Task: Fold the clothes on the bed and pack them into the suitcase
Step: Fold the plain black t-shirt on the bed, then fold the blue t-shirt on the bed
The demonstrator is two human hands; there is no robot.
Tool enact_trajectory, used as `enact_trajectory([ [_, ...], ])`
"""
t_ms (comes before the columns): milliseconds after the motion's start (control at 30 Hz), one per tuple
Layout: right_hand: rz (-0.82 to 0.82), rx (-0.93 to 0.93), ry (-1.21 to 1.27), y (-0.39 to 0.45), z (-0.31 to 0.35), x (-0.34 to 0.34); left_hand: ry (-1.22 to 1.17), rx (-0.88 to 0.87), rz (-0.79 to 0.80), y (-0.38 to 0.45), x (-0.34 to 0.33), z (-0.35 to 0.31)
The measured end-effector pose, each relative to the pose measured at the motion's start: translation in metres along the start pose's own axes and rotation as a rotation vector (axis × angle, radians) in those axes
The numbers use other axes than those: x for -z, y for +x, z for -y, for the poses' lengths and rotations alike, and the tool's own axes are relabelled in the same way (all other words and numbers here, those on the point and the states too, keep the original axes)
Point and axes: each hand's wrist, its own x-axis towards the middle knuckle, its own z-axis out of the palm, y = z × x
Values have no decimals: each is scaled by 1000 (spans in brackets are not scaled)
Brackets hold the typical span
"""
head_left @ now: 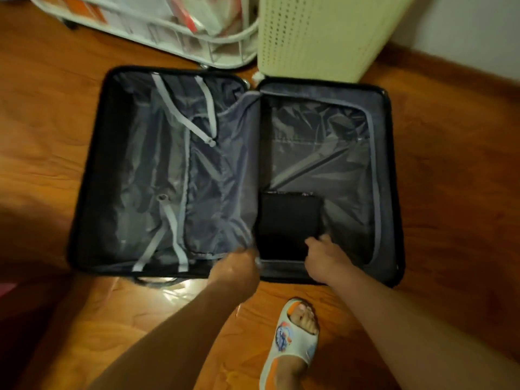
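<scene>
Wooden flooring [450, 192] with a warm orange grain fills the background, bordered at the upper right by a skirting board and pale wall. A black suitcase [87, 170] lies fully open on the floor, both halves lined in grey fabric. Its left half shows loose light-grey packing straps [171, 108]; a grey divider flap [222, 175] lies folded over onto this half from the centre hinge. Its right half contains a folded black garment [287, 220], lying flat in the near-left corner of that compartment. The left hand [236, 263] grips the near edge of the divider flap at the hinge, fingers curled around the fabric. The right hand [323, 254] rests at the near-right corner of the black garment, fingertips bent down onto it; whether it pinches the cloth cannot be told. Beyond the suitcase stand a white wire cart [157, 35] holding bagged items and a pale-green perforated basket [318, 38]. A foot in a patterned slipper [292, 339] stands on the floor near the suitcase.
</scene>
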Motion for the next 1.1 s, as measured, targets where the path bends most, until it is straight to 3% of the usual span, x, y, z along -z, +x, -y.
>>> enact_trajectory([
  [100, -42, 86, -9, -88, 59, 7, -186, 199, -18, -109, 24, 62],
  [233, -71, 311, -66, -235, 189, 13, -503, 381, -172, -256, 77, 161],
  [467, -158, 640, -119, -503, 413, -43, -734, 255, -464, -533, 138, 341],
  [567, -117, 713, -106, -592, 488, -102, -895, 293, -568, -642, 122, 432],
  [767, 79, 915, -201, -720, 618, -201, -1414, 630, -806, -799, 53, 563],
  [967, 224, 1091, -416, -778, 716, -274, -1657, 824, -918, -885, -7, 627],
  [1100, 351, 1138, -558, -805, 755, -315, -1818, 1036, -1126, -929, -55, 636],
])
